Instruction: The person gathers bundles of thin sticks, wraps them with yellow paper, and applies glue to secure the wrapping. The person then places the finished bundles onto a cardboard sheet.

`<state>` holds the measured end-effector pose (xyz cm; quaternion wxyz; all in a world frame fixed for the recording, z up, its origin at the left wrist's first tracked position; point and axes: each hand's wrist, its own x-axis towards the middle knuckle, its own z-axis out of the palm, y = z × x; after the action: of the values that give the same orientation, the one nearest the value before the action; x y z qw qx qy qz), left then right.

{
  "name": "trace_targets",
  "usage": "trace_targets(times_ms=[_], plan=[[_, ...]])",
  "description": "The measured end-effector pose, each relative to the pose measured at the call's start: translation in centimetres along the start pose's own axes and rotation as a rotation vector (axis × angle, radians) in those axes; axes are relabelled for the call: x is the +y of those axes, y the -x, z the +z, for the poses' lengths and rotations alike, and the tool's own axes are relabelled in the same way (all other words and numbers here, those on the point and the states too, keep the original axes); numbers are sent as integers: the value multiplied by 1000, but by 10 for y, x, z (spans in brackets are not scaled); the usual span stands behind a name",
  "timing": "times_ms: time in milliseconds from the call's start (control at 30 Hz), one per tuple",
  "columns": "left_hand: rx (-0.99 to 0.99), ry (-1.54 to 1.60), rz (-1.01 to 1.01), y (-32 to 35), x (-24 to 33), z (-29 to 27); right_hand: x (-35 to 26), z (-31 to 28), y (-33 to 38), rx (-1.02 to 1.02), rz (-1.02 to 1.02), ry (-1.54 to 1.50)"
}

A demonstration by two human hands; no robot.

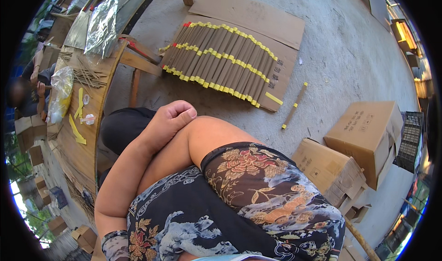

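Note:
My left hand (172,117) is closed, its fingers curled in and its thumb pressed alongside, and rests on my bent right arm near the elbow. No object shows in it. My forearms are crossed in front of me; my right hand is hidden behind the left arm. Ahead on the floor, many slim brown sticks (221,58) lie side by side in a curved row, wrapped with yellow bands at both ends and the middle. A few at the left have red bands. They lie on a flattened cardboard sheet (248,12). One similar banded stick (294,106) lies alone on the concrete.
A wooden table (103,83) at left carries yellow strips (76,128), thin sticks (88,76), a plastic bag (62,93) and clear plastic film (102,23). Another person (39,83) is beyond it. Cardboard boxes (363,134) and a black crate (410,139) stand at right.

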<state>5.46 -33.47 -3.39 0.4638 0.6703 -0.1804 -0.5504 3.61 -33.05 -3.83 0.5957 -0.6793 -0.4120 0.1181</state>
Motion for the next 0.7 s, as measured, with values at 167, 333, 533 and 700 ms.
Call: trace_targets(times_ms=[167, 333, 533, 700], plan=[[94, -311, 102, 3, -9, -3, 3, -7, 14, 29, 7, 3], [68, -470, 220, -1, 2, 8, 4, -10, 23, 24, 11, 5], [79, -465, 236, -5, 1, 16, 3, -13, 32, 22, 4, 22], [42, -574, 176, -8, 12, 21, 7, -14, 40, 25, 18, 38]])
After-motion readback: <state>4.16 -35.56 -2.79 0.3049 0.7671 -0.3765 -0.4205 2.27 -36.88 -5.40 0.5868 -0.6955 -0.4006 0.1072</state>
